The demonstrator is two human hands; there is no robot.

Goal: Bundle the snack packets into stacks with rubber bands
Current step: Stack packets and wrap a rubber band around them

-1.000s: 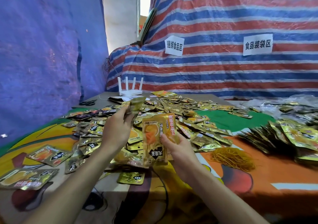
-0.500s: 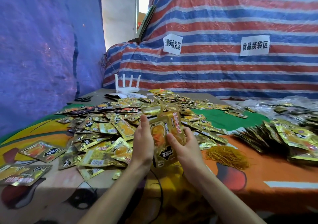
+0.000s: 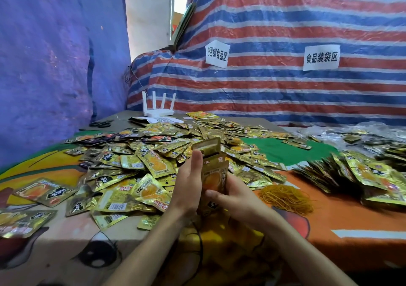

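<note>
My left grip (image 3: 189,184) lies flat, fingers straight, against the packet stack (image 3: 214,175); my right grip (image 3: 237,195) curls round it from the other side, above the desk's (image 3: 351,219) near edge. The rubber bands (image 3: 285,195) lie just right of it; loose packets (image 3: 153,160) heap behind.

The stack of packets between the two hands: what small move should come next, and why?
Probably push the raised packet down level with the rest. It sticks up above the stack of packets, which the right hand grips and the left hand presses flat from the side. An even stack should band more easily; the rubber bands lie just right of the hands.
</note>
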